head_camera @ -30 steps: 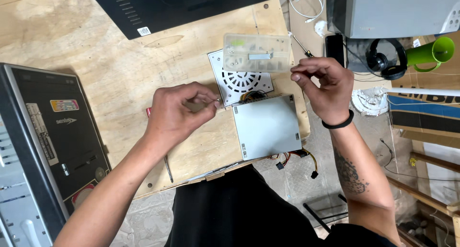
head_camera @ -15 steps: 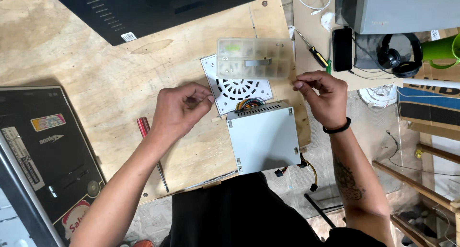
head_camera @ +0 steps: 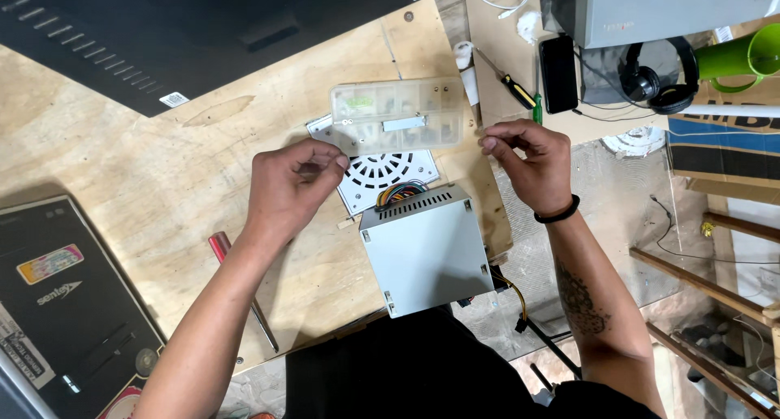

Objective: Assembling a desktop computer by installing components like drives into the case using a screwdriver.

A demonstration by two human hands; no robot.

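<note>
Head view, largest to smallest:

- Bench (head_camera: 122,167): plywood top, lying under everything listed, filling most of frame.
- Black panel (head_camera: 187,29): vented, lying across top-left of bench.
- PC case (head_camera: 57,305): black, stickers on it, sitting at lower-left corner.
- Grey box (head_camera: 674,5): sitting top right, off the bench.
- PSU (head_camera: 429,252): grey metal box, lying at near edge of bench between the two forearms; vent slots facing away, coloured wires (head_camera: 400,193) showing at its far end, more wires hanging off near-right corner.
- Fan plate (head_camera: 382,171): white, round grille, lying just beyond PSU, partly under the parts box.
- Parts box (head_camera: 396,117): clear plastic, compartmented, lying on bench beyond fan plate, between the hands.
- Left hand (head_camera: 292,187): hovering over fan plate's left edge, fingers curling in w/ thumb meeting fingertips, narrow pinch; what it is pinching is too small to tell.
- Right hand (head_camera: 528,163): hovering right of parts box, black wristband, thumb & forefinger pinching close together; contents too small to tell.
- Headphones (head_camera: 658,82): black, lying top right beside green cup (head_camera: 739,62).
- Phone (head_camera: 558,74): black, lying left of headphones.
- Red driver (head_camera: 244,289): lying on bench under left forearm.
- Yellow-black driver (head_camera: 508,82): lying near phone.
</note>
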